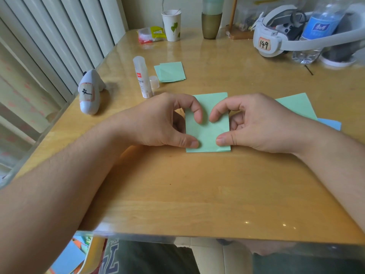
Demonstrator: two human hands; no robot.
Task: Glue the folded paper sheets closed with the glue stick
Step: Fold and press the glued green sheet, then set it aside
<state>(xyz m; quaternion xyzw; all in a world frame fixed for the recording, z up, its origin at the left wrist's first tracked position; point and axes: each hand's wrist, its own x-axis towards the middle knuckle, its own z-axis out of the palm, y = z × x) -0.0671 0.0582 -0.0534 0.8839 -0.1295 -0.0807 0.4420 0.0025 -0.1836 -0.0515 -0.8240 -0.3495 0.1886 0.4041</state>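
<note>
From the head camera, a folded green sheet (207, 133) lay flat on the wooden table (197, 194), just past the middle of the tabletop, towards twelve o'clock from the person. The left hand (158, 121) came in from nine o'clock and the right hand (262, 123) from three o'clock. Each pressed down on the sheet with a bent forefinger near its middle and a thumb near its near edge. The fingers were curled, but they pushed on the paper from above; neither hand pinched or lifted it.

At about eleven o'clock from the sheet the glue stick (142, 78) stood upright with its cap off, and the cap (154, 82) sat just beside it to the right. Beyond the cap, at twelve o'clock, lay a small stack of folded green sheets (170, 72). At two to three o'clock, partly hidden by the right hand, lay another green sheet (298, 105) over a blue sheet (331, 123).

Further off, at ten o'clock, a white toy figure (89, 91) stood near the table's left edge. A paper cup (171, 24) stood at the far edge, a water bottle (318, 26) and a white headset (276, 36) at one o'clock.
</note>
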